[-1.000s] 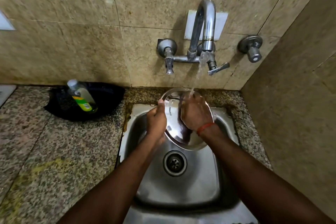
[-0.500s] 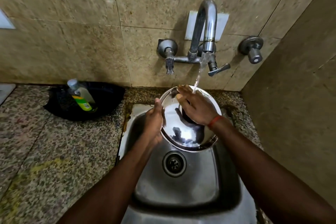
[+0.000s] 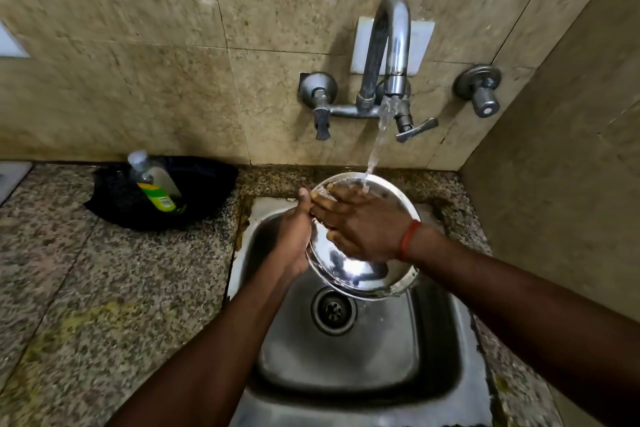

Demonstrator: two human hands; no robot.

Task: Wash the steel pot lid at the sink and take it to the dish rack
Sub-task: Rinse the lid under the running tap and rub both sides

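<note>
Now, over the sink [image 3: 346,374], left grip [image 3: 294,236] clasps the steel pot lid [image 3: 360,276] by its rim; right grip [image 3: 360,229] lies spread on it

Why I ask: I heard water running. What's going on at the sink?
A person is rinsing a steel pot lid over the sink under the running tap. The left hand grips the lid's left rim; the right hand lies flat on its face, fingers straight, where the water lands. No dish rack is in view.
</note>
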